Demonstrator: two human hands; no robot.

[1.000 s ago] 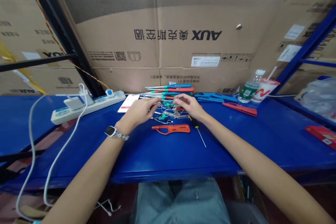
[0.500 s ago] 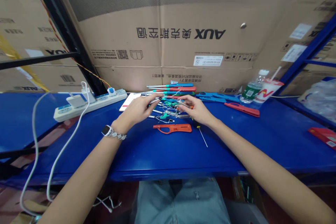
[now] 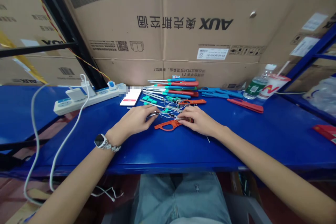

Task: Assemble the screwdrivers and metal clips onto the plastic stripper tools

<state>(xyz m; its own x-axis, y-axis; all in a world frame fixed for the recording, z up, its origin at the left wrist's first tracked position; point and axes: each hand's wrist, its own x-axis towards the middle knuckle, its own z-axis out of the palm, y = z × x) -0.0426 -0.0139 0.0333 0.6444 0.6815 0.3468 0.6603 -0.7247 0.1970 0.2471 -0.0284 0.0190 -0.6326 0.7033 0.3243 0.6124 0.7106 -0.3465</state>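
My left hand (image 3: pixel 138 119) is closed on a thin metal tube (image 3: pixel 153 114), its fingers pinched near the middle of the blue table (image 3: pixel 157 154). My right hand (image 3: pixel 201 121) grips a small dark, see-through lighter part (image 3: pixel 188 119) with a pale tip. Thin white wires run between the two hands. Just under the right fingers lies an orange lighter shell half (image 3: pixel 166 126), partly covered by that hand. Behind the hands are loose metal tubes, small green pieces (image 3: pixel 149 99) and a second orange shell half (image 3: pixel 194 102).
Several long-nosed lighters (image 3: pixel 183 85) are stacked at the back. A phone (image 3: pixel 131 96) lies left of them, beside a power strip (image 3: pixel 101 97) with white cables. On the right are blue shells (image 3: pixel 216 92), a red shell (image 3: pixel 245 105), a bottle (image 3: pixel 256 85) and a cup (image 3: pixel 274 85).
Both hands have come down toward the table's front, the right now over the orange shell half. The right hand now holds the dark see-through part more visibly. The camera view has tilted down slightly.
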